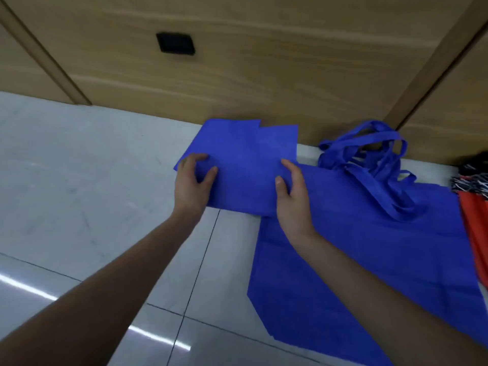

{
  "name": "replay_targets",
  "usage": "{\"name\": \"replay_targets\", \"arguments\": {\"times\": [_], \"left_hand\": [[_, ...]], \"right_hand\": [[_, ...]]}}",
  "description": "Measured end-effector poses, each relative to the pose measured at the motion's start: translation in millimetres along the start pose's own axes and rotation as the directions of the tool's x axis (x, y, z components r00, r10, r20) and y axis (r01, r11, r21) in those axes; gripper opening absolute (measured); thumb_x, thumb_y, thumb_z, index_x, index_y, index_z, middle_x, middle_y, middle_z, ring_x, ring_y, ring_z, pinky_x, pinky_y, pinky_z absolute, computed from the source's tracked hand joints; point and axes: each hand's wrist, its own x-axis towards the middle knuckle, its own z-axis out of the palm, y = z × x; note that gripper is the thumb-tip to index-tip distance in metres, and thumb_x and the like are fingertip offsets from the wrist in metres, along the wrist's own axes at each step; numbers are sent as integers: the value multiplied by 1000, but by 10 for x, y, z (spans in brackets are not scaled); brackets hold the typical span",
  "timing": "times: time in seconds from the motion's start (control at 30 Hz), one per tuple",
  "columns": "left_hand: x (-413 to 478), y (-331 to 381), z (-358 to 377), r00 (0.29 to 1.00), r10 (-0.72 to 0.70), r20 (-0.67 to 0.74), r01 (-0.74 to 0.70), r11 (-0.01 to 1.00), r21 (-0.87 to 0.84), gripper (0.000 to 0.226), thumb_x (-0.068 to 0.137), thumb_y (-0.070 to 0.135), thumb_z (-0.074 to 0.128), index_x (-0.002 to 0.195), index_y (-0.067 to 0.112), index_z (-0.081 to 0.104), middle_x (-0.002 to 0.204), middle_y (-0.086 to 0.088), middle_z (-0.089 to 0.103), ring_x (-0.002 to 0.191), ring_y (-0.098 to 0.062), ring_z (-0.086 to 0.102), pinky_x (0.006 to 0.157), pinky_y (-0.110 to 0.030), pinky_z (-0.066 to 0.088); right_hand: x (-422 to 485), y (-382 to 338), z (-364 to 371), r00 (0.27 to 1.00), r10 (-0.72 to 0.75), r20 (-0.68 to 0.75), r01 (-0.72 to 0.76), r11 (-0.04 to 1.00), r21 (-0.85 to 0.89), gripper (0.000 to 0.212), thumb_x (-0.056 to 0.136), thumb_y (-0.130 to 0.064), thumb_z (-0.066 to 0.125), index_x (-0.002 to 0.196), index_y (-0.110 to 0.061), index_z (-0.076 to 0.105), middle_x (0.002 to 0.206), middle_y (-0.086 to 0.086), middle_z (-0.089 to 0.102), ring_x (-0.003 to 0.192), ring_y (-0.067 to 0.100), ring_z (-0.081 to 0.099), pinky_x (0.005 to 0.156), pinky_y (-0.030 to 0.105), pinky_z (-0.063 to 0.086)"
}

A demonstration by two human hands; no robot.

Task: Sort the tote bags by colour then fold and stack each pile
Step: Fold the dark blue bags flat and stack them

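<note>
tiled floor (79, 180) | folded blue bag (245, 167) — flat blue bags (369, 247) — orange bag (475, 228)

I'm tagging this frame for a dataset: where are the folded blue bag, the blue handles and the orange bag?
folded blue bag (245, 165), head view, middle of its top face.
blue handles (369, 178), head view, on a strap in the tangle.
orange bag (475, 223), head view, visible strip at the right edge.

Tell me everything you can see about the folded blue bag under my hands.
The folded blue bag is a flat, roughly rectangular packet of matte, non-woven-looking fabric, its far edge stepped where layers misalign. It lies on the pale tiled floor near the wooden wall, its right part overlapping the unfolded blue bags. The left hand pinches its left end; the right hand grips its right side, thumb on top. No handles show.
</note>
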Motion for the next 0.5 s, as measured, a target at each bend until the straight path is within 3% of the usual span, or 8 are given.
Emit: {"name": "replay_targets", "arguments": {"times": [0.13,0.2,0.27,0.33,0.4,0.5], "left_hand": [[620,-264,-155,997,-60,51,57,996,65,38,90,32,58,126,21,50,125,-1,47,100,-12,48,83,-22,38],[871,-447,-137,987,-122,106,114,990,77,44,91,35,56,131,19,47,130,-3,47,111,-18,50,88,-27,40],[1066,-653,-97,960,-219,174,195,970,145,52,91,39,55,136,18,42,135,-6,44,121,-24,47,95,-31,40],[1182,-848,-45,929,-288,232,230,941,247,59,89,44,55,139,17,40,135,-11,46,120,-29,48,100,-39,41],[1206,-960,-14,934,-282,218,201,922,331,61,89,45,54,141,17,38,131,-15,47,118,-34,47,101,-45,39],[1077,-1002,19,963,-229,142,184,944,275,59,95,35,47,147,21,24,140,-13,40,126,-31,41,105,-41,34]], "right_hand": [[533,27,607,997,58,-41,-57,998,13,35,100,-14,42,135,-17,44,120,-6,47,104,4,46,83,7,36],[744,148,814,992,93,-86,-96,995,-29,36,100,-14,41,136,-15,43,121,-1,48,99,5,44,81,8,35],[902,305,964,987,121,-110,-136,981,-140,37,100,-14,39,138,-16,40,127,6,48,98,10,45,84,18,37],[985,449,1045,981,152,-122,-184,927,-327,39,100,-16,38,139,-18,37,132,12,43,107,19,46,88,27,39],[981,567,1073,984,129,-119,-173,835,-523,42,101,-20,37,142,-21,35,145,14,28,126,27,33,98,31,34],[881,663,1097,999,-42,-4,28,727,-686,47,100,-24,36,147,-25,29,157,12,2,141,31,13,115,41,23]]}}
